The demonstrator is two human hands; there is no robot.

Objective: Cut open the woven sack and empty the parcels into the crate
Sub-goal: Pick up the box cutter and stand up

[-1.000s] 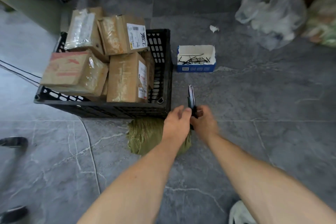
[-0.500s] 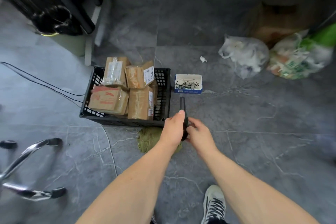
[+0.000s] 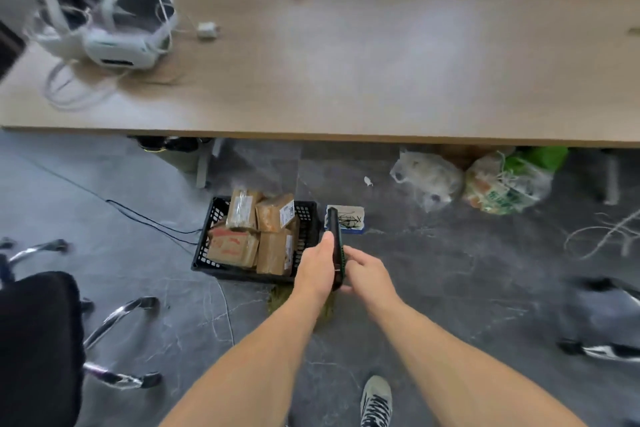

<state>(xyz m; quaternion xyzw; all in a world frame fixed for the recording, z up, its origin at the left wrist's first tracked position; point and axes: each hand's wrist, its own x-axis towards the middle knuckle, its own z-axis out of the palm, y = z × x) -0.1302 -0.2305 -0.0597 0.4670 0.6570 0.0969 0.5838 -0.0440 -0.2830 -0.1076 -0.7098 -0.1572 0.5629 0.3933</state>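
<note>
Headset (image 3: pixel 114 35) on table (image 3: pixel 346 80); chair (image 3: pixel 38 340) beside

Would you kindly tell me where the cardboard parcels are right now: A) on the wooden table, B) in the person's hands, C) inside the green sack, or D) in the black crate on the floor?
D: the parcels sit piled in the black crate on the grey floor.

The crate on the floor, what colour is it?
Black, with a lattice of holes in its walls; the crate shows best in the head view.
</note>
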